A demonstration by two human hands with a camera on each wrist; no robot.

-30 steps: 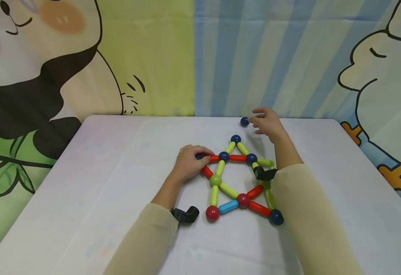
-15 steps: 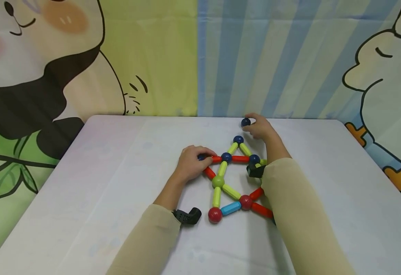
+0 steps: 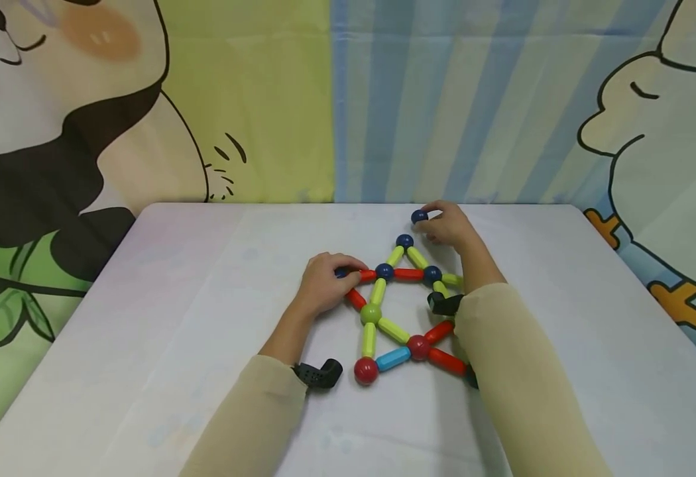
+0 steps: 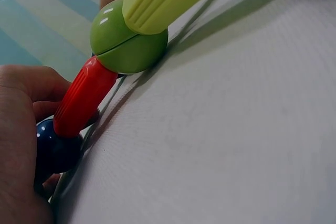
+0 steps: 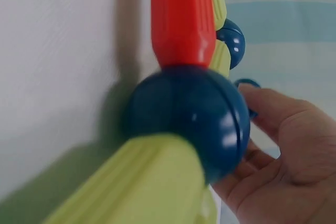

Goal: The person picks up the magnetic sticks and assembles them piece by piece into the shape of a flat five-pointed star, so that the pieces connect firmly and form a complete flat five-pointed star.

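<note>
My left hand [image 3: 327,285] grips a dark blue ball [image 4: 55,148] at the left corner of a flat frame of balls and rods. Red rods [image 4: 86,97] run from that ball, one to a green ball [image 3: 370,313]. Near the far table edge, my right hand [image 3: 448,225] pinches a loose dark blue ball [image 3: 417,217] between thumb and fingers. Just below it lies the frame's top blue ball [image 3: 404,242], joined to two yellow-green rods. In the right wrist view a blue ball [image 5: 184,119] of the frame fills the middle, largely hiding the pinched ball.
The frame's near part has a red ball [image 3: 366,371], a light blue rod [image 3: 393,359] and another red ball [image 3: 418,347]. My right sleeve [image 3: 521,377] covers its right side. A white table [image 3: 145,331] ends at a printed curtain [image 3: 443,99].
My right hand has come left to the loose blue ball and taken it between thumb and fingers. The ball has shifted slightly nearer the frame. My left hand keeps its hold.
</note>
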